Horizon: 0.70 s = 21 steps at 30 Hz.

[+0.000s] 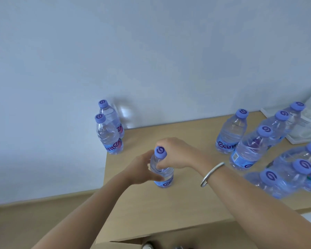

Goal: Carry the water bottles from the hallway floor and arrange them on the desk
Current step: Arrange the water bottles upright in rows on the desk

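Both hands, left hand and right hand, gripping one upright bottle on the tan desk. Pale wall behind. Two bottles at the left corner, perhaps seven clustered bottles right, some blurred.

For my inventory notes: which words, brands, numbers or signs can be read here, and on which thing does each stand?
"Gam", cut off: label of the right-group bottle.
"am", partly hidden: label of the front left bottle.
Swirl sign, no letters: cap of the held bottle.
Barcode digits: label of the barcode bottle, too small to read.

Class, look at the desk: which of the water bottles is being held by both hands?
The lone middle bottle: the left hand and right hand grip it; the others stand untouched.
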Each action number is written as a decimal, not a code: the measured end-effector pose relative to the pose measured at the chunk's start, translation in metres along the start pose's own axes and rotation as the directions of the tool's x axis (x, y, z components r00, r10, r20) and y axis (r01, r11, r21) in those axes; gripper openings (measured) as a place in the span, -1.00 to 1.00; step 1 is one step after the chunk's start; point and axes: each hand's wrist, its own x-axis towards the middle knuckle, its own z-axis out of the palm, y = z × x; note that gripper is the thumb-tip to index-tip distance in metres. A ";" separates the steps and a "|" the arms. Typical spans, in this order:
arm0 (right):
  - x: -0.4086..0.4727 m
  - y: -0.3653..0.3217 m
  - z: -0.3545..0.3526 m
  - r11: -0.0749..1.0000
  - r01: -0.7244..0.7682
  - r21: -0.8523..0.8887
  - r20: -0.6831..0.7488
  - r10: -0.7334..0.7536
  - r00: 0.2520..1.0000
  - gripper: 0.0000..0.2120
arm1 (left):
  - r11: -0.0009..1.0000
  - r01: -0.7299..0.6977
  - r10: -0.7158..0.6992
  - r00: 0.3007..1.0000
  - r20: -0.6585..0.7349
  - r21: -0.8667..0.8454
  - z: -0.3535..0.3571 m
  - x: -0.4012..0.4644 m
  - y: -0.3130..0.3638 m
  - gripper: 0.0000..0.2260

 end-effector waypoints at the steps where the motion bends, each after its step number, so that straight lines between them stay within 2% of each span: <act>1: 0.002 -0.001 0.002 1.000 -0.003 0.000 -0.017 0.003 1.000 -0.74 | 1.000 0.003 -0.003 0.999 -0.034 -0.023 0.002 -0.002 -0.002 -0.41; 4: 0.003 0.001 0.006 0.999 -0.022 0.026 -0.058 0.023 0.998 -0.73 | 0.988 0.010 -0.039 0.980 -0.193 -0.152 0.021 -0.011 -0.009 -0.31; 8: 0.002 0.006 0.009 0.996 -0.010 0.088 -0.080 0.017 0.997 -0.72 | 0.960 0.017 -0.108 0.943 -0.314 -0.278 0.045 -0.015 -0.014 -0.42; 14: -0.005 0.022 0.016 0.942 0.008 0.334 0.041 -0.023 0.999 -0.59 | 0.950 -0.022 -0.092 0.935 -0.344 -0.313 0.044 -0.014 -0.017 -0.45; 21: -0.006 0.025 0.032 0.892 0.076 0.446 -0.114 -0.028 0.993 -0.59 | 0.923 -0.060 -0.072 0.943 -0.324 -0.380 0.047 -0.011 -0.020 -0.41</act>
